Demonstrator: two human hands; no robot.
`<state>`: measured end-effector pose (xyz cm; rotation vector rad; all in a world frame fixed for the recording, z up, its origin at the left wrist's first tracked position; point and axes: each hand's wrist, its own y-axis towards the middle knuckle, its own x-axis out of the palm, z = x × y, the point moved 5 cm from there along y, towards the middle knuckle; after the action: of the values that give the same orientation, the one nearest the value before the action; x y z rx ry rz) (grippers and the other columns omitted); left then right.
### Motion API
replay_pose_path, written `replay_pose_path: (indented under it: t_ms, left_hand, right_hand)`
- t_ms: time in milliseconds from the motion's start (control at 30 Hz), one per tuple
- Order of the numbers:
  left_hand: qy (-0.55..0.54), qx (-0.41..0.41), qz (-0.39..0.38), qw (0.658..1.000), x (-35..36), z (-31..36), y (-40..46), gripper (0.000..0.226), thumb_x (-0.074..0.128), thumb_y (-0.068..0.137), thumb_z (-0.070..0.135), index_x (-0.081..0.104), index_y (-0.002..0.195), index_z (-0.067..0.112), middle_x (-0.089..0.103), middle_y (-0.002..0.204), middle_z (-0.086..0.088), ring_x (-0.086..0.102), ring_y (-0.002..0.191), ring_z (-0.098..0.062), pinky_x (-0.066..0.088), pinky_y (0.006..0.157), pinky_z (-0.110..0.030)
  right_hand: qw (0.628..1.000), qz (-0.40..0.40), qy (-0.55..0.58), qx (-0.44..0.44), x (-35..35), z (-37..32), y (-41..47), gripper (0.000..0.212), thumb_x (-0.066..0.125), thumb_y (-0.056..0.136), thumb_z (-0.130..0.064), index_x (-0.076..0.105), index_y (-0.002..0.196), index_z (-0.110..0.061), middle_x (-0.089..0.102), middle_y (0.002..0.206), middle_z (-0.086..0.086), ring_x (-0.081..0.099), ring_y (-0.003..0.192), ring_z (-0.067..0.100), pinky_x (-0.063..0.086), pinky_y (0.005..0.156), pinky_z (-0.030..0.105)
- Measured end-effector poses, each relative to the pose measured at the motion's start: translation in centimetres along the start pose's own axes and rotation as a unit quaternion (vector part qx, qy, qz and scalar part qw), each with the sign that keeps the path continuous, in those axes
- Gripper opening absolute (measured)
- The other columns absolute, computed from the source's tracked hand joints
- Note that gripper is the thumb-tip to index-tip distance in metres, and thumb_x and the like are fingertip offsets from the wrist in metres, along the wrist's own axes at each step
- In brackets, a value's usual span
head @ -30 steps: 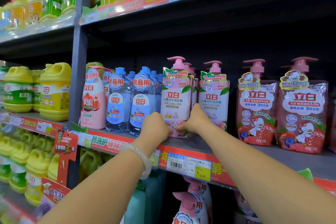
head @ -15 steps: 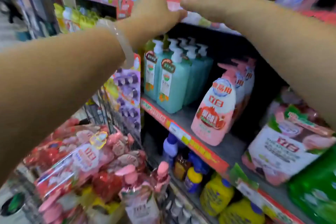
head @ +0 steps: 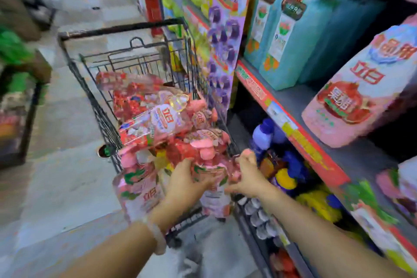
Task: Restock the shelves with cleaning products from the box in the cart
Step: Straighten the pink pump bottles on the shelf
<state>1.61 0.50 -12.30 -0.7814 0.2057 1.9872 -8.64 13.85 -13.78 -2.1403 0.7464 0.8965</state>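
One wire cart (head: 90,88) stands in the aisle. Two hands are in view: the left hand (head: 185,185) and the right hand (head: 246,176). One pale bracelet (head: 158,237) circles the left wrist. Between the two hands is one pink pump bottle (head: 212,178); more pink bottles (head: 153,119) fill the cart, at least five, the exact number blurred. On the shelf (head: 293,99) stand at least three teal pump bottles (head: 286,40) and one large pink bottle (head: 361,97) in front. One purple hanging card (head: 223,36) hangs at the shelf end.
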Motion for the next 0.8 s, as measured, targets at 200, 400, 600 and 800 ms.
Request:
replay_pose_path:
  t_ms: [200,400,600,800]
  left_hand:
    - [-0.068,-0.072,0.010,0.995,3.7,-4.8,1.1,0.065,0.088,0.059,0.024,0.040,0.104,0.024,0.056,0.106,0.003,0.058,0.097,-0.014,0.051,0.082,-0.024]
    - [-0.129,-0.030,-0.003,0.991,6.0,-5.9,0.7,0.067,0.090,0.057,0.019,0.046,0.108,0.024,0.061,0.105,0.010,0.061,0.099,-0.007,0.046,0.078,-0.006]
    - [-0.137,-0.034,0.030,0.989,6.3,-6.3,0.7,0.065,0.089,0.059,0.019,0.046,0.107,0.023,0.062,0.107,0.005,0.060,0.099,-0.010,0.045,0.079,-0.016]
    - [-0.173,-0.047,0.064,0.982,3.9,-4.7,0.0,0.059,0.088,0.060,0.019,0.050,0.103,0.028,0.066,0.102,0.009,0.063,0.093,-0.004,0.054,0.087,-0.034]
  right_hand:
    - [0.990,0.133,0.040,-0.015,2.2,1.3,0.5,0.071,0.087,0.056,-0.033,0.053,0.113,-0.009,0.024,0.135,0.011,0.046,0.116,0.029,0.043,0.096,0.039]
    - [0.990,0.128,0.023,-0.052,4.6,2.1,0.5,0.092,0.085,0.064,-0.030,0.035,0.138,-0.008,-0.003,0.150,0.013,0.030,0.136,0.033,0.034,0.110,0.042]
    - [0.990,0.117,0.063,-0.055,4.5,1.9,0.8,0.093,0.082,0.069,-0.021,0.029,0.143,-0.007,-0.010,0.156,0.009,0.012,0.146,0.023,0.026,0.112,0.030]
    - [0.985,0.090,0.132,-0.065,2.5,-0.1,0.9,0.100,0.084,0.064,-0.036,0.029,0.145,-0.015,0.018,0.155,0.002,0.024,0.141,0.018,0.031,0.113,0.038]
